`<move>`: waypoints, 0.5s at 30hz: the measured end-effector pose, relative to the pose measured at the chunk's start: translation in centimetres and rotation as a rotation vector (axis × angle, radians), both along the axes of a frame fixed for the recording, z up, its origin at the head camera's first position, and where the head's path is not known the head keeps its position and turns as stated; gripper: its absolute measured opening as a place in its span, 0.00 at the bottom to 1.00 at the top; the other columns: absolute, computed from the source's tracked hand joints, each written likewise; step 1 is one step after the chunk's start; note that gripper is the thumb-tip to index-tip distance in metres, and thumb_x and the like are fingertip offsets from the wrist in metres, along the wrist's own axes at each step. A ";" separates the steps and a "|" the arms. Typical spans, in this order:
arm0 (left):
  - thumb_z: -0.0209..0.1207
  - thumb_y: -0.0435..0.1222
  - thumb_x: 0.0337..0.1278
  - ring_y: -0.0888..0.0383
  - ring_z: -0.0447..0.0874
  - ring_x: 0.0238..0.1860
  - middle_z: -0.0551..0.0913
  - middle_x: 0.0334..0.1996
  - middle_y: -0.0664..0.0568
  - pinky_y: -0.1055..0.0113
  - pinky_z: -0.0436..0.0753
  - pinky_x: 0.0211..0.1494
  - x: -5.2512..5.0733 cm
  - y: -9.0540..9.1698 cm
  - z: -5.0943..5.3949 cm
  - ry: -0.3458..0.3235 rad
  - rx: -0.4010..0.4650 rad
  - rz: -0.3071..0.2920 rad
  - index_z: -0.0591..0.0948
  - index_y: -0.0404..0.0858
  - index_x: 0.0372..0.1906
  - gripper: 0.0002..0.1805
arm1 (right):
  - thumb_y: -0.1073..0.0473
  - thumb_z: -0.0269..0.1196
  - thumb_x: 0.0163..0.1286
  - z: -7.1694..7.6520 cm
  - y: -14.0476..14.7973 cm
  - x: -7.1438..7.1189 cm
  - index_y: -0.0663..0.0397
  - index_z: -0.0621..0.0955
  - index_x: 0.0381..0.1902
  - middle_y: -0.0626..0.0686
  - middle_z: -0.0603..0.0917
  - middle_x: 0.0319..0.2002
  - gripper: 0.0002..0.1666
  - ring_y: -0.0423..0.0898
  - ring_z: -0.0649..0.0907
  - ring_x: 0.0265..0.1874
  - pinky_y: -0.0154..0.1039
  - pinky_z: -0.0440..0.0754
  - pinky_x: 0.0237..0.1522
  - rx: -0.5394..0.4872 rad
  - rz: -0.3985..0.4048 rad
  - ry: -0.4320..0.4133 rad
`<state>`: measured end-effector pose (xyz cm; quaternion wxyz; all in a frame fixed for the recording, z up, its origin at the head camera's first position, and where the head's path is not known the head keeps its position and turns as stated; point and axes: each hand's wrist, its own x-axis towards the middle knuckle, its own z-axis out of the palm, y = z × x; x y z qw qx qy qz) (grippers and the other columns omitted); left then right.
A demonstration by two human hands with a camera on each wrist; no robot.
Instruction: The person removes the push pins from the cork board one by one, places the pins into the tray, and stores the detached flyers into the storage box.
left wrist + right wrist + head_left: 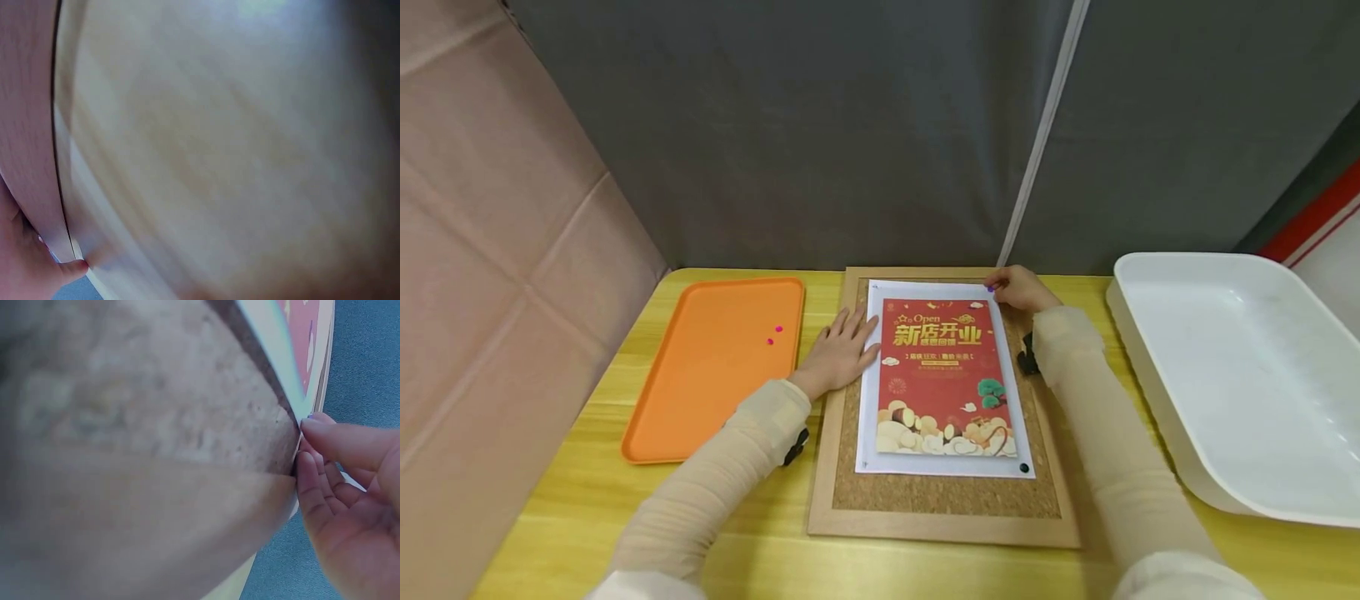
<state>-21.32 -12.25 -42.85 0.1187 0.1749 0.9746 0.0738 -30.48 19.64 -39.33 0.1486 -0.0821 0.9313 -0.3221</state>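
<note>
On the tabletop, mid-scene: framed cork board lying flat, red poster with white border on top of it. Left hand: fingers straight and spread, resting over the poster's left edge and board. Right hand at the far right corner, fingers pinching a small purple pin. Black pin at the near right corner. Orange tray to the left, two pink pins on it; white basin to the right.
</note>
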 end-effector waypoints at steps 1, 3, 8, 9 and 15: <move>0.31 0.57 0.72 0.47 0.30 0.78 0.34 0.78 0.51 0.42 0.48 0.77 0.0 0.0 0.0 0.000 -0.003 -0.001 0.44 0.51 0.77 0.34 | 0.70 0.52 0.67 0.0 0.0 0.0 0.72 0.74 0.56 0.69 0.76 0.52 0.21 0.56 0.74 0.44 0.48 0.75 0.55 0.007 -0.005 -0.002; 0.31 0.57 0.72 0.47 0.30 0.78 0.34 0.78 0.51 0.42 0.48 0.76 0.1 0.1 0.0 -0.004 -0.003 -0.002 0.44 0.51 0.77 0.34 | 0.70 0.52 0.68 0.1 -0.1 0.0 0.72 0.74 0.56 0.69 0.76 0.52 0.20 0.56 0.74 0.44 0.49 0.76 0.56 0.012 -0.017 -0.013; 0.31 0.57 0.72 0.47 0.30 0.78 0.34 0.78 0.51 0.42 0.48 0.76 0.3 0.2 0.1 -0.006 0.003 0.000 0.44 0.51 0.77 0.34 | 0.69 0.53 0.68 0.1 0.0 0.1 0.72 0.77 0.53 0.69 0.78 0.51 0.17 0.55 0.75 0.43 0.48 0.76 0.54 0.029 -0.031 -0.003; 0.32 0.57 0.72 0.47 0.30 0.78 0.34 0.78 0.51 0.42 0.48 0.76 0.3 0.2 0.1 -0.005 0.005 0.001 0.44 0.51 0.77 0.34 | 0.69 0.54 0.68 0.0 0.0 0.0 0.72 0.77 0.52 0.69 0.78 0.51 0.16 0.54 0.75 0.43 0.47 0.76 0.52 0.035 -0.035 0.002; 0.31 0.57 0.72 0.47 0.30 0.78 0.34 0.78 0.52 0.42 0.48 0.77 0.4 0.4 0.2 -0.004 0.014 -0.002 0.45 0.51 0.77 0.34 | 0.69 0.55 0.67 0.1 0.1 -0.1 0.71 0.79 0.49 0.68 0.79 0.50 0.15 0.54 0.75 0.42 0.44 0.77 0.49 0.067 -0.061 0.002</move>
